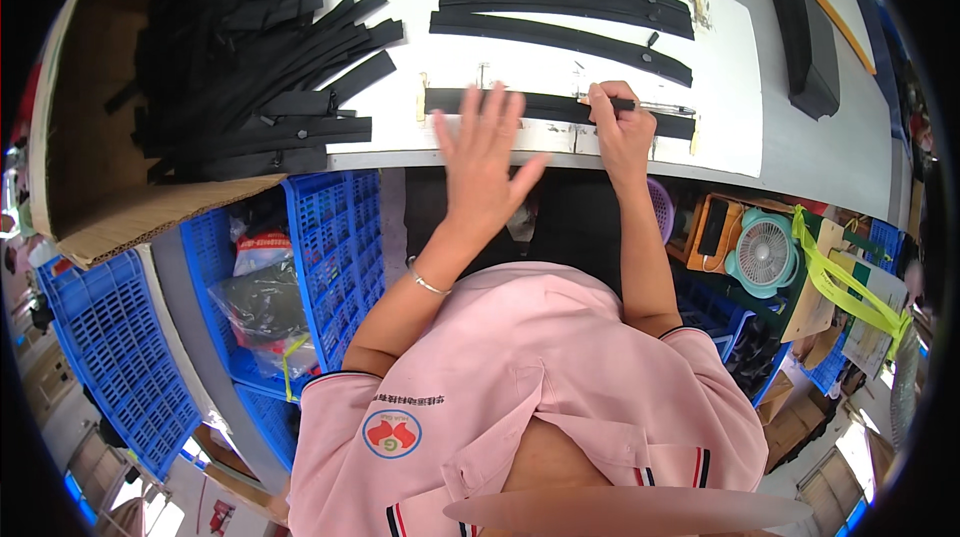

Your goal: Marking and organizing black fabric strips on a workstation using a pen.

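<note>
A black zipper strip [560,108] lies across the white work sheet [728,127], close to the table's front edge. Over its left part my left hand [485,152] is spread with the fingers apart, slightly blurred; whether it touches the strip I cannot tell. My right hand [626,132] pinches a slim pen [662,108] above the strip's right part, its silver end pointing right. Beyond lie more black zippers [560,40], nearly parallel, with small sliders near their right ends. Pencil-like marks and bits of tape show on the sheet around the strips.
A heap of black zipper strips [250,67] fills the left side, beside a cardboard box [150,222]. Blue plastic crates [335,247] stand below the table at left. At right are a black folded piece [805,47], a small turquoise fan [766,252] and a wooden holder [710,232].
</note>
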`<state>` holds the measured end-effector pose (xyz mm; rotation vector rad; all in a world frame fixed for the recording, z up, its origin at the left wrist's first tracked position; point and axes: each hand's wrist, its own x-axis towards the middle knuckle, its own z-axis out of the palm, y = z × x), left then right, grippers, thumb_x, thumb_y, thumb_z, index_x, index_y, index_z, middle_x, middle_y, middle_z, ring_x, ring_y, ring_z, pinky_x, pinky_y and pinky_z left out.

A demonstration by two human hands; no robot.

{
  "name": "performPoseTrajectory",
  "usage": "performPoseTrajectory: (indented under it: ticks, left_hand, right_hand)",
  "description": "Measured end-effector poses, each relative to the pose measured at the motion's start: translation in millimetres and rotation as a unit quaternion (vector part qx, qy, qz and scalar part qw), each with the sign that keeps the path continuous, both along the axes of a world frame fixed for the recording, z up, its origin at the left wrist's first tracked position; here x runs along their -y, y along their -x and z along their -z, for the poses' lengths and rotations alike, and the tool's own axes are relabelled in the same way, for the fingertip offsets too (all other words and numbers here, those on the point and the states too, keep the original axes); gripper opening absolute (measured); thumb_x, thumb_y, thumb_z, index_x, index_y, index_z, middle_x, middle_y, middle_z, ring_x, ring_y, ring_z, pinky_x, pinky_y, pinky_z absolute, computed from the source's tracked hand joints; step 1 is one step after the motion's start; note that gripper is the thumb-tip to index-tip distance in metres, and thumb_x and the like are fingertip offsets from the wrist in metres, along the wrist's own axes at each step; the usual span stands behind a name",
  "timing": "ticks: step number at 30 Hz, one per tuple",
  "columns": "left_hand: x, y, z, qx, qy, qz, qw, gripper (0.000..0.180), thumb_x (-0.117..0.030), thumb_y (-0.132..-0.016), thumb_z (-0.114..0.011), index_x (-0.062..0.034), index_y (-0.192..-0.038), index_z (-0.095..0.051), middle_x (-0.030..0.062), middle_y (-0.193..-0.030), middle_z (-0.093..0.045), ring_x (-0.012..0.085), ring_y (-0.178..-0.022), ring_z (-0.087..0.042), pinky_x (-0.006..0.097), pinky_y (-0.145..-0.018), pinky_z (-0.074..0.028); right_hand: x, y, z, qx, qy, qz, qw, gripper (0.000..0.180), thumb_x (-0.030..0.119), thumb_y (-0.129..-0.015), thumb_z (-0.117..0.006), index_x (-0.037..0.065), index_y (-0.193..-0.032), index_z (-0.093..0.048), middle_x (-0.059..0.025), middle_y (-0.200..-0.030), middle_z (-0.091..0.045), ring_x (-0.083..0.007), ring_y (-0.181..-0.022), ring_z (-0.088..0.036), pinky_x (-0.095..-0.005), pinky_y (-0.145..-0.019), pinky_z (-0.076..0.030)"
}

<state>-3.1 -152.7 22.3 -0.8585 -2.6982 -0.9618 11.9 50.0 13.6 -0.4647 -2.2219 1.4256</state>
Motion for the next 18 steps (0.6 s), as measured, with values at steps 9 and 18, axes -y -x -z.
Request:
performPoseTrajectory:
  ticks: [9, 18]
  left_hand:
    - [-36.0, -1.5, 9.7, 0.009, -0.031, 0.039, 0.999, 0.05, -0.025, -0.09, -0.075, -0.0058, -0.134, -0.064, 0.0104, -0.143, -0.058, 0.0292, -0.133, -0.05, 0.058, -0.119, -0.016]
    - [-38.6, -1.7, 11.2, -0.015, -0.015, 0.036, 0.999, 0.047, -0.023, -0.088, -0.075, -0.0057, -0.131, -0.066, 0.0097, -0.142, -0.059, 0.0286, -0.132, -0.051, 0.057, -0.119, -0.016]
  right_hand:
    - [1.5, 2.0, 1.9, -0.019, -0.039, -0.026, 0.999, 0.021, 0.011, -0.096, -0.068, -0.004, -0.083, -0.066, -0.0034, -0.074, -0.065, -0.0062, -0.056, -0.055, -0.0243, -0.053, -0.041]
    - [-5.3, -1.7, 4.2, -0.03, -0.013, -0.085, 0.996, 0.018, 0.011, -0.093, -0.066, -0.001, -0.08, -0.068, -0.0063, -0.064, -0.063, -0.012, -0.054, -0.058, -0.0284, -0.053, -0.045]
